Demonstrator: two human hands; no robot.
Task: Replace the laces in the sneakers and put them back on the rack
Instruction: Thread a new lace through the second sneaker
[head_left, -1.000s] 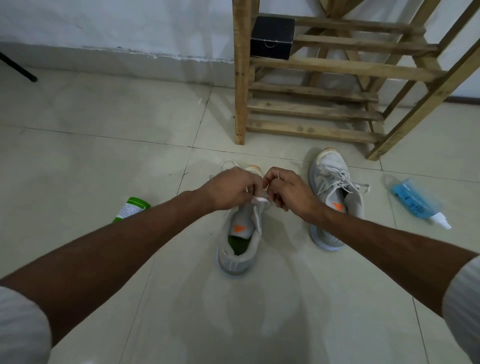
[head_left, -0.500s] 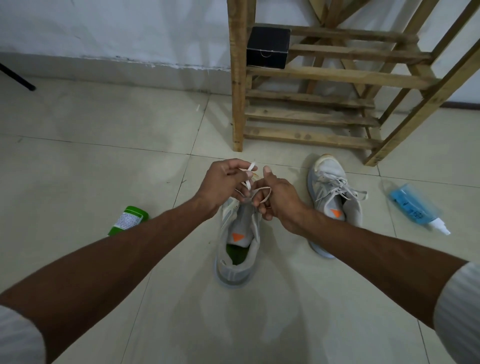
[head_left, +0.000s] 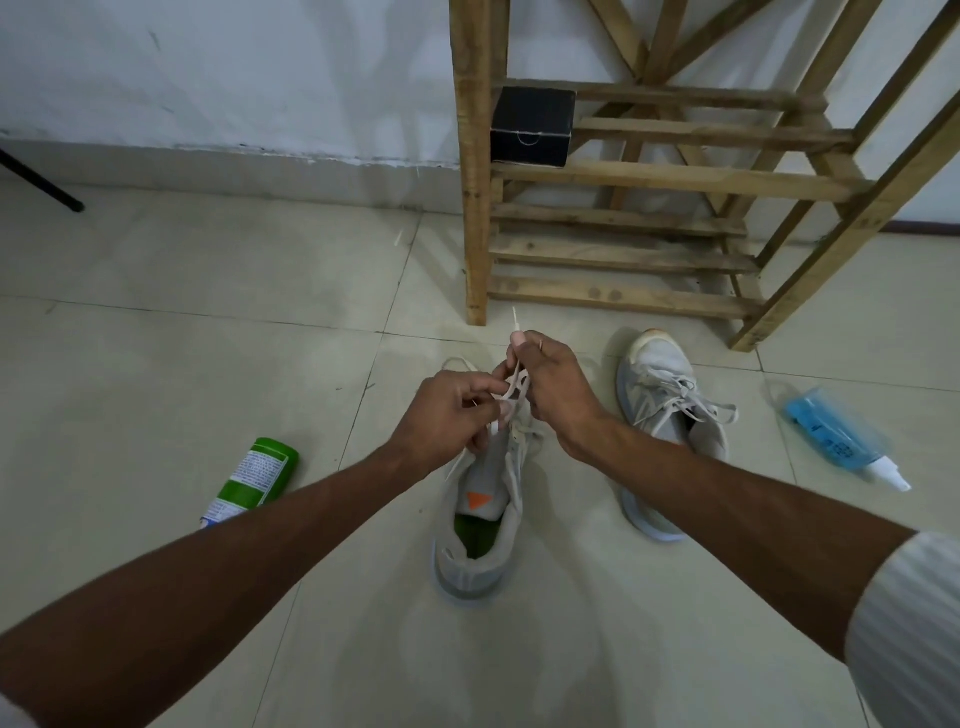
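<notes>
A light grey sneaker (head_left: 480, 540) with an orange tongue mark and green insole stands on the floor tiles below my hands, heel toward me. Its pale lace (head_left: 515, 387) runs up between both hands. My left hand (head_left: 447, 415) pinches the lace just above the shoe's eyelets. My right hand (head_left: 558, 389) pinches the lace's other end, whose tip sticks up above the fingers. The second grey sneaker (head_left: 670, 415), laced, sits on the floor to the right. The wooden rack (head_left: 649, 176) stands behind them against the wall.
A black box (head_left: 532, 127) sits on a rack shelf at the left. A green can (head_left: 249, 480) lies on the floor at left, and a blue spray bottle (head_left: 841, 436) lies at right. A black stand leg (head_left: 41, 182) shows at far left.
Both hands have lifted from the shoe's eyelets. The right hand has drawn the lace end upward, and its tip now points up above the fingers. The view has tilted down slightly.
</notes>
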